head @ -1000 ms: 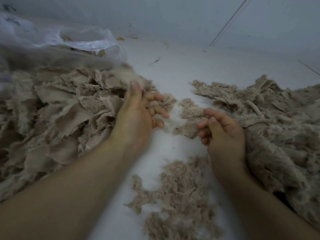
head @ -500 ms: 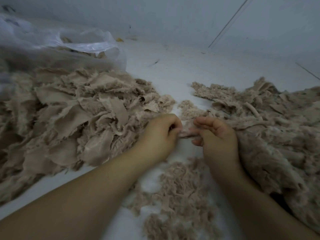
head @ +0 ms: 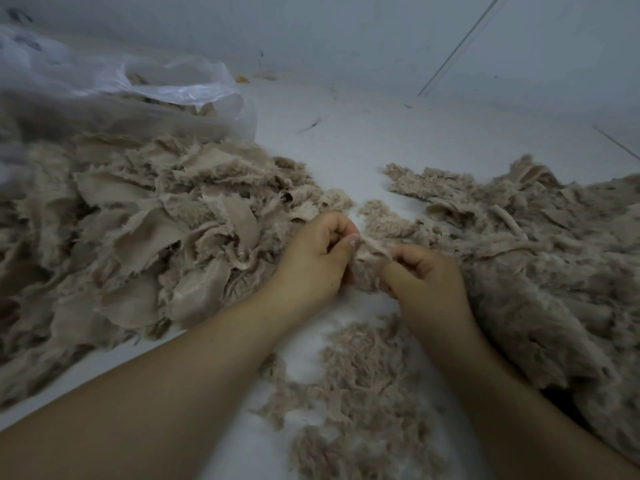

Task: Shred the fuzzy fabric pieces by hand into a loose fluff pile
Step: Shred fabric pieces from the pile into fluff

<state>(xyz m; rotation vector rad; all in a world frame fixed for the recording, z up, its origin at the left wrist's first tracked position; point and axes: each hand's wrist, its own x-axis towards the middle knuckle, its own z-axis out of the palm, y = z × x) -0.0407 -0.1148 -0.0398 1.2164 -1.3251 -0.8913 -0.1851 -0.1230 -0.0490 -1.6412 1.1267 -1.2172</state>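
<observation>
A small beige fuzzy fabric piece (head: 367,268) is stretched between my two hands at the centre. My left hand (head: 313,258) pinches its left edge with thumb and curled fingers. My right hand (head: 427,275) pinches its right edge, fingers curled. Below the hands, a loose pile of beige fluff (head: 360,386) lies on the white surface. A big heap of torn fabric scraps (head: 138,244) with smooth backing showing spreads at the left. Another heap of fuzzy fabric pieces (head: 540,265) fills the right side.
A clear plastic bag (head: 145,84) holding more fabric lies at the back left. The white floor (head: 363,140) runs between the two heaps toward a pale wall (head: 346,32) at the back.
My left hand came away from the left heap and met my right hand at the centre. Both hands now grip one small fabric piece and have lifted it slightly.
</observation>
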